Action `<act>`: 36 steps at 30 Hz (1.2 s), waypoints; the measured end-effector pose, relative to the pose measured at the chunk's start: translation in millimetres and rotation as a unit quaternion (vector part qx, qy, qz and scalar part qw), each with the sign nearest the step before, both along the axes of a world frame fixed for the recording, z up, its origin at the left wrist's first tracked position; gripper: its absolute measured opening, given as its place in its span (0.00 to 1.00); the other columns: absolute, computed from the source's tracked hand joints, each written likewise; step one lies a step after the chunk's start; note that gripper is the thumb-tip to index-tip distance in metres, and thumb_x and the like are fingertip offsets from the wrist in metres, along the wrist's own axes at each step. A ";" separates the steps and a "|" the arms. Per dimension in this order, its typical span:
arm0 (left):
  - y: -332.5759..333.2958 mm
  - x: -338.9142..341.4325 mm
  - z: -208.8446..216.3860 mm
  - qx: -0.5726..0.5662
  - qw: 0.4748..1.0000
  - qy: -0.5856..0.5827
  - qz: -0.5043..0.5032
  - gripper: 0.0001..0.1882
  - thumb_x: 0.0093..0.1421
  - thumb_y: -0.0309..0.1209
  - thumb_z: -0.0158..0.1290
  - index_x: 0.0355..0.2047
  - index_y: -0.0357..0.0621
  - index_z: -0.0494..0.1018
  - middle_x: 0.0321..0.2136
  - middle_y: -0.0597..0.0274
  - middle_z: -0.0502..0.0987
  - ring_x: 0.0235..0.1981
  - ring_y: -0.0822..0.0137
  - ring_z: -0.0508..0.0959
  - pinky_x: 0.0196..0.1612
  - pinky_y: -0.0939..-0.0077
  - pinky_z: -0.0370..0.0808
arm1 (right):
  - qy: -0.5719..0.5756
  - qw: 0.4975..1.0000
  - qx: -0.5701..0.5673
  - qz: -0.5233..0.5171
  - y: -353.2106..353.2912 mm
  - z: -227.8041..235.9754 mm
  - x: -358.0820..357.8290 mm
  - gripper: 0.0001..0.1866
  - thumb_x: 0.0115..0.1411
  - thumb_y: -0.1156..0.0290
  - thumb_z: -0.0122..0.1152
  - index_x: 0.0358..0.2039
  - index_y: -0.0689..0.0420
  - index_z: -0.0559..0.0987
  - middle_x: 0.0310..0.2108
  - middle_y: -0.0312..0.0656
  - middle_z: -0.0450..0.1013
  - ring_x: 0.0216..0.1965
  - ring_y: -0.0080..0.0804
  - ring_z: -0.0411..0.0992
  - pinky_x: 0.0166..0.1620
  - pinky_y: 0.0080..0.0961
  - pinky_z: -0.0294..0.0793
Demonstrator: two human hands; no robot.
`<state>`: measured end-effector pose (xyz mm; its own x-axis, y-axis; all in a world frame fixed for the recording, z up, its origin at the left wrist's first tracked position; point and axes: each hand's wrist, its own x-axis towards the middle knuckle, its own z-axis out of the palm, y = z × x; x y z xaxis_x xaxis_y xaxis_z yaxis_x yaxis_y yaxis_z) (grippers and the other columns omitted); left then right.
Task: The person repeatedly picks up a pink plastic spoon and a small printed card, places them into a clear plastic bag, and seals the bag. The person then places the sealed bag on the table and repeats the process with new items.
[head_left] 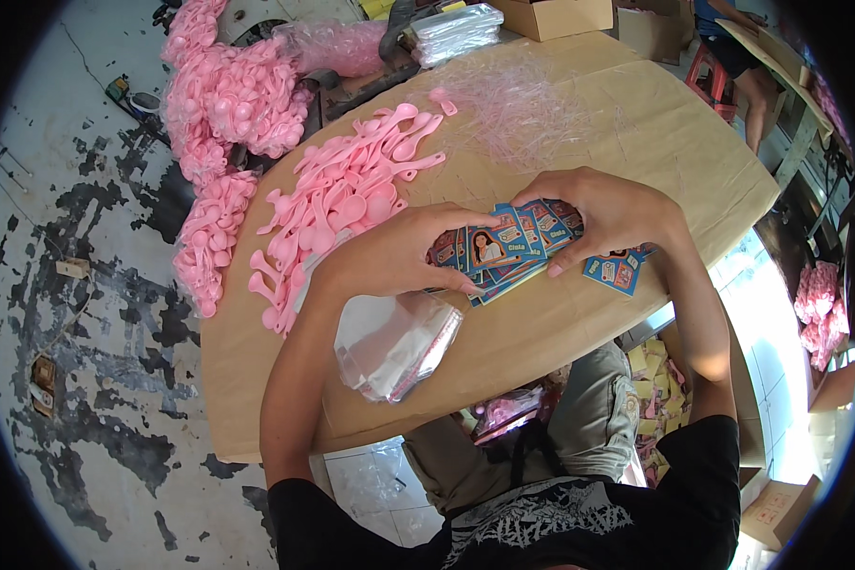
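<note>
Between my two hands is a messy pile of small blue printed cards (505, 245) on the brown-covered table (579, 328). My left hand (399, 249) curls round the pile's left side, thumb below and fingers above. My right hand (610, 214) cups its right side in the same way. A few loose cards (616, 273) lie under my right wrist. Clear plastic bags (394, 347) are stacked just below my left hand. Left of that hand spreads a heap of pink plastic scoops (351, 180).
Thin clear plastic sticks (532, 109) lie scattered at the table's far side. Bulging bags of pink scoops (237, 104) hang along the left edge. A packet of clear bags (456, 33) and a cardboard box (556, 14) stand at the back. Another person (746, 76) is at far right.
</note>
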<state>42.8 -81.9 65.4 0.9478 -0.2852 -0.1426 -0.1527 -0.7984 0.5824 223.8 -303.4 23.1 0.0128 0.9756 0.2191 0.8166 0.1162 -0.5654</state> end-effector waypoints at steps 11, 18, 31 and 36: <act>-7.4 0.5 -5.2 0.021 0.999 -0.025 -0.021 0.46 0.46 0.33 0.71 0.66 0.50 0.63 0.56 0.51 0.71 0.55 0.57 0.73 0.59 0.66 0.69 | -0.026 0.998 0.061 0.015 3.2 -6.8 -4.8 0.50 0.40 0.60 0.81 0.62 0.62 0.64 0.57 0.50 0.67 0.58 0.48 0.67 0.60 0.35 0.67; -1.5 -1.5 -1.6 0.067 0.997 0.041 -0.022 0.50 0.48 0.30 0.68 0.70 0.59 0.56 0.51 0.53 0.70 0.50 0.57 0.73 0.55 0.68 0.70 | -0.015 0.999 0.006 0.035 5.8 -4.3 -4.7 0.45 0.44 0.60 0.79 0.60 0.62 0.67 0.57 0.49 0.67 0.57 0.47 0.67 0.60 0.35 0.67; 12.2 -4.6 2.8 0.026 0.999 0.005 -0.040 0.40 0.50 0.32 0.68 0.64 0.52 0.66 0.52 0.55 0.72 0.49 0.60 0.74 0.51 0.70 0.72 | 0.009 0.999 0.016 0.029 6.6 -2.0 -13.0 0.49 0.42 0.59 0.80 0.62 0.60 0.66 0.57 0.49 0.67 0.58 0.46 0.67 0.61 0.35 0.66; 11.7 -4.7 2.7 0.018 0.999 -0.032 -0.029 0.38 0.49 0.32 0.68 0.62 0.50 0.69 0.52 0.54 0.72 0.48 0.61 0.75 0.50 0.70 0.73 | 0.005 1.000 0.000 -0.001 13.2 -4.8 -18.9 0.50 0.42 0.56 0.80 0.62 0.61 0.65 0.57 0.50 0.66 0.59 0.46 0.66 0.62 0.37 0.65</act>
